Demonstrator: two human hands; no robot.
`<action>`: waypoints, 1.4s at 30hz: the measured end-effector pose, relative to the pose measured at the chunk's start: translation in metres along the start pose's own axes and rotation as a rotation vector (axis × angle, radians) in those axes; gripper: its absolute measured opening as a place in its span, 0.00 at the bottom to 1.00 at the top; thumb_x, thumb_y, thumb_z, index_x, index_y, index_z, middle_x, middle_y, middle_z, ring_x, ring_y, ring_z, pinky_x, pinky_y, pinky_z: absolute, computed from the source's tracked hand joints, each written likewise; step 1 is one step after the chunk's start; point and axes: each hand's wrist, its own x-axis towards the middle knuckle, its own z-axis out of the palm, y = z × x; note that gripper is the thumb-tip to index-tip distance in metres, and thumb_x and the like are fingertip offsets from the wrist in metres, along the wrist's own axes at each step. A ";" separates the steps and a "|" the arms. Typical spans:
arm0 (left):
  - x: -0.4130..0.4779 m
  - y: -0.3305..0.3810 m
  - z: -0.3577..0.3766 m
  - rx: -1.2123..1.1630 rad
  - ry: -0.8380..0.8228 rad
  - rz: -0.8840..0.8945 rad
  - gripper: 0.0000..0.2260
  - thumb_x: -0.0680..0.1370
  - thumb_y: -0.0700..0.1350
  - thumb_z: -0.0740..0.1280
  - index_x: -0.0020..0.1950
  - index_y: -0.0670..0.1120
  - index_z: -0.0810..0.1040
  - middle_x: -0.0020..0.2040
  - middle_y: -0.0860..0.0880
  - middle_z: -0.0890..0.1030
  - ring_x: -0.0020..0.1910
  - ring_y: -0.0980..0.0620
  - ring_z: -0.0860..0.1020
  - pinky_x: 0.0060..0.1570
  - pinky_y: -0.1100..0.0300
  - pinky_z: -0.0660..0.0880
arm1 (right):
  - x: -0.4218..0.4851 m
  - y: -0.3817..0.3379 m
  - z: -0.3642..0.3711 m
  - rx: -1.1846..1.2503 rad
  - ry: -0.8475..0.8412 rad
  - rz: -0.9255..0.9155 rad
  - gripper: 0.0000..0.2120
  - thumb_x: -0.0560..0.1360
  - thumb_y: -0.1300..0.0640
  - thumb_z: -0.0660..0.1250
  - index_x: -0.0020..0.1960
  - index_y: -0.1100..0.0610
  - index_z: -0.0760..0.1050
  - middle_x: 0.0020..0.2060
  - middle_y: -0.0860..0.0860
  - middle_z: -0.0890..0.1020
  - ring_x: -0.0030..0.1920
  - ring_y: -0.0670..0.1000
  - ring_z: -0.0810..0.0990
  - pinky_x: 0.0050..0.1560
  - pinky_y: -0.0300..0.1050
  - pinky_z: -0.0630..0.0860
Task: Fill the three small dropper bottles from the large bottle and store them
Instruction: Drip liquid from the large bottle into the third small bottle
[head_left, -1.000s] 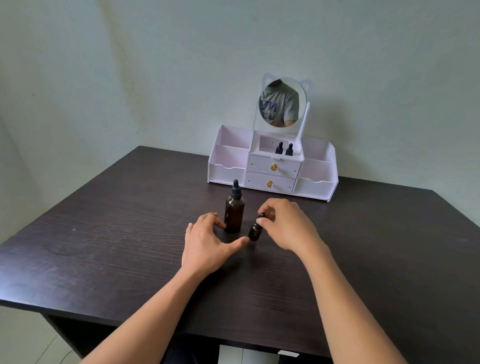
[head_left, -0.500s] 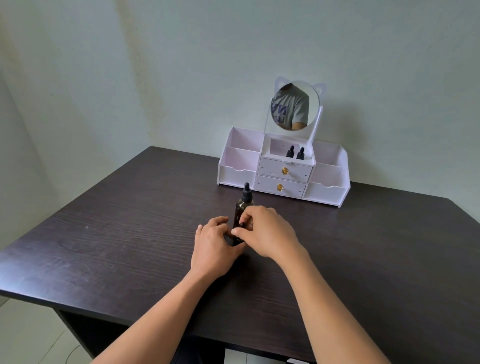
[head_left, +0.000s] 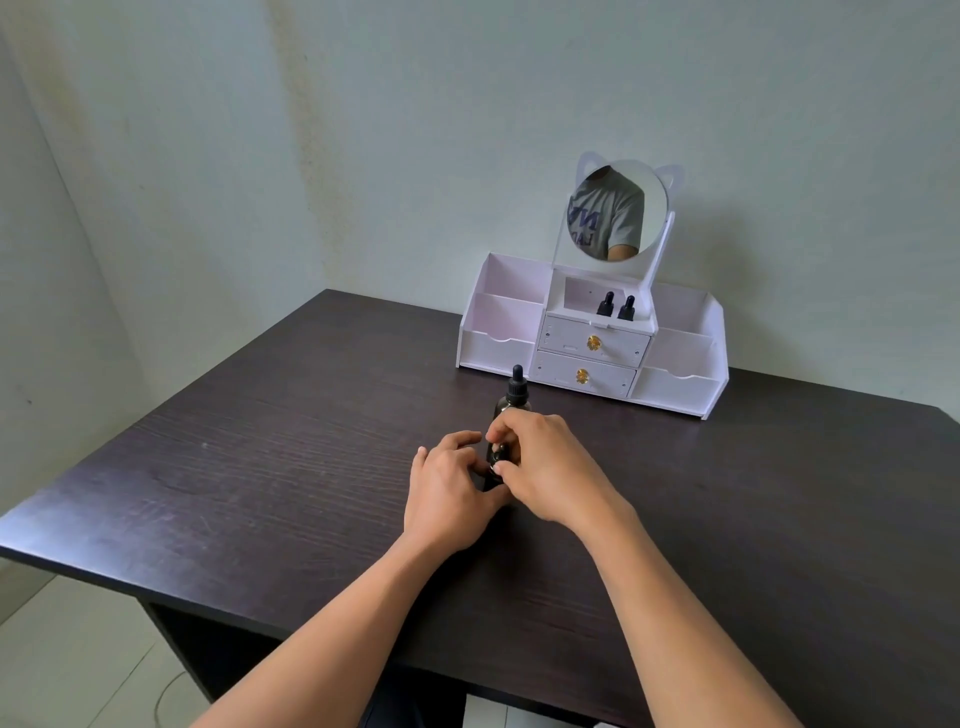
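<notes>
A large amber dropper bottle (head_left: 514, 395) with a black cap stands at the table's middle, its lower part hidden behind my hands. Just in front of it a small dark dropper bottle (head_left: 496, 460) sits between both hands. My left hand (head_left: 447, 488) curls around its lower body from the left. My right hand (head_left: 545, 467) pinches its cap with fingertips and thumb. Two more small dropper bottles (head_left: 616, 306) stand side by side in the top middle compartment of the white organizer (head_left: 680, 384).
The white organizer stands at the back of the dark wooden table (head_left: 260, 467) against the wall, with two drawers with gold knobs (head_left: 593, 342) and a round cat-ear mirror (head_left: 615, 210) on top. The table's front edge runs just under my forearms.
My left hand has closed in from an open pose onto the small bottle. My right hand stayed pinched on its cap as both hands drew together in front of the large bottle.
</notes>
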 end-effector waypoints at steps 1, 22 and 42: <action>0.000 0.000 -0.001 -0.001 -0.005 0.006 0.12 0.70 0.57 0.75 0.40 0.50 0.80 0.67 0.54 0.75 0.62 0.56 0.74 0.74 0.46 0.55 | 0.000 0.000 -0.001 0.015 -0.020 -0.009 0.17 0.74 0.62 0.68 0.57 0.44 0.75 0.54 0.46 0.79 0.50 0.46 0.80 0.54 0.47 0.80; -0.002 0.004 -0.005 -0.022 -0.016 -0.006 0.13 0.69 0.61 0.75 0.39 0.55 0.76 0.69 0.54 0.74 0.66 0.56 0.72 0.75 0.45 0.53 | 0.002 0.002 -0.008 0.034 0.045 -0.047 0.13 0.77 0.60 0.65 0.58 0.46 0.77 0.49 0.42 0.80 0.40 0.40 0.76 0.49 0.44 0.79; -0.004 0.010 -0.010 -0.025 -0.028 -0.065 0.15 0.68 0.62 0.76 0.44 0.53 0.81 0.70 0.57 0.72 0.68 0.56 0.69 0.76 0.47 0.52 | 0.028 0.072 0.003 0.176 0.245 0.345 0.02 0.76 0.55 0.72 0.49 0.51 0.80 0.44 0.48 0.82 0.43 0.48 0.80 0.43 0.44 0.77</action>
